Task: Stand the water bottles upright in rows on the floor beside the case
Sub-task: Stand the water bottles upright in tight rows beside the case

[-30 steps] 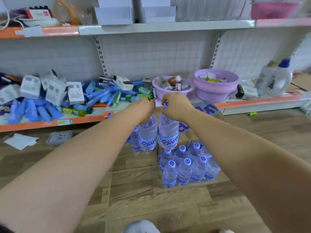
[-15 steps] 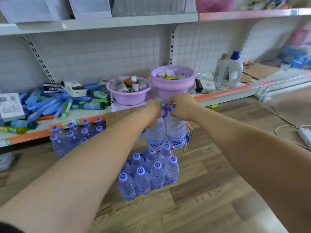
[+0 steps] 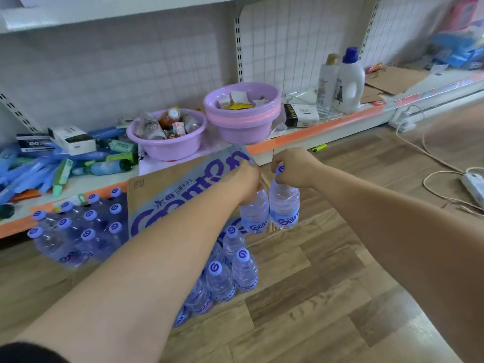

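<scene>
My left hand (image 3: 247, 179) grips the neck of one clear water bottle (image 3: 254, 214) with a blue label. My right hand (image 3: 294, 166) pinches the purple cap of a second bottle (image 3: 284, 205). Both bottles hang upright, side by side, above the wooden floor. Below them several bottles (image 3: 230, 271) stand upright in rows, partly hidden by my left forearm. The cardboard case (image 3: 170, 195) with purple lettering lies just behind them. Another group of upright bottles (image 3: 78, 229) stands left of the case.
A low shelf (image 3: 327, 124) runs behind, holding two purple basins (image 3: 243, 113), white detergent bottles (image 3: 345, 79) and blue packets (image 3: 31, 166). A white power strip (image 3: 474, 184) and cables lie on the floor at the right. A green lighter (image 3: 319, 147) lies by the shelf.
The view has swung left to right across the shelf. Both hands have carried the two bottles to the right, past the standing rows, and the case now shows behind my left arm.
</scene>
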Demonstrator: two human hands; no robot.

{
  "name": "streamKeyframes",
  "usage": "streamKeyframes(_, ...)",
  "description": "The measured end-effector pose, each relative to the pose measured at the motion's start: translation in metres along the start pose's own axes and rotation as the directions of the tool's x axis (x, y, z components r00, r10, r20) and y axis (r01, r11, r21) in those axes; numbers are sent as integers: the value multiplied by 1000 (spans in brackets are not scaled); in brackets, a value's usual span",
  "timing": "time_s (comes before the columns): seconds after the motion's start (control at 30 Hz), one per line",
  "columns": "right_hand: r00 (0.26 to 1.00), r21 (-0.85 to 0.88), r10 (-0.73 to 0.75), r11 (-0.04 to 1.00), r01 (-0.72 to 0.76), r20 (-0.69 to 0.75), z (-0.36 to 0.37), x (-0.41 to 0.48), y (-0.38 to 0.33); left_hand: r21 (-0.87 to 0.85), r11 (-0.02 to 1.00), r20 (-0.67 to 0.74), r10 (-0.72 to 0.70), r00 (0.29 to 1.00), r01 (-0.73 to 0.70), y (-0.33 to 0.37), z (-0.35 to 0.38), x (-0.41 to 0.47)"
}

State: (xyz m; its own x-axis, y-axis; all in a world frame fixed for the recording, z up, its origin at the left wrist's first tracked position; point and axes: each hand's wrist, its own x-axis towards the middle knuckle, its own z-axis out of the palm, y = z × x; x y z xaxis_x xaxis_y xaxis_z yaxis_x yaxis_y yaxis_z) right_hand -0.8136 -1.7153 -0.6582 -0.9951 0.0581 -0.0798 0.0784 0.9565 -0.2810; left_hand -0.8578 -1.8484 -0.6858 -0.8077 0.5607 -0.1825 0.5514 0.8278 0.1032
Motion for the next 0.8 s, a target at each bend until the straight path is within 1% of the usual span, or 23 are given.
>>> streamKeyframes(0.1,999,25,11,1000,-11,32,22,6,12,-30,1000,33,-5,999,6,1,21,10)
streamKeyframes(0.23,994,43,32,998,-37,100,52,17,24,69,997,71,-24,997,19,-5,50,18)
streamKeyframes(0.3,988,42,46,998,-53,149,68,25,28,52,998,101,-27,995,22,-7,64,24)
streamKeyframes(0.37,982,36,58,997,-66,182,83,33,33,31,999,102,-31,994,28,-9,75,29)
streamKeyframes(0.53,974,57,77,994,-91,212,117,45,51,-32,998,142,-44,989,49,-10,103,36)
streamKeyframes(0.6,972,85,84,991,-105,220,129,48,55,-11,998,164,-56,985,58,-9,116,40)
streamKeyframes(0.73,968,116,94,986,-123,231,147,54,59,33,997,154,-68,986,63,-9,131,44)
streamKeyframes(0.8,966,117,99,985,-130,238,152,55,61,10,999,142,-52,988,51,-8,138,46)
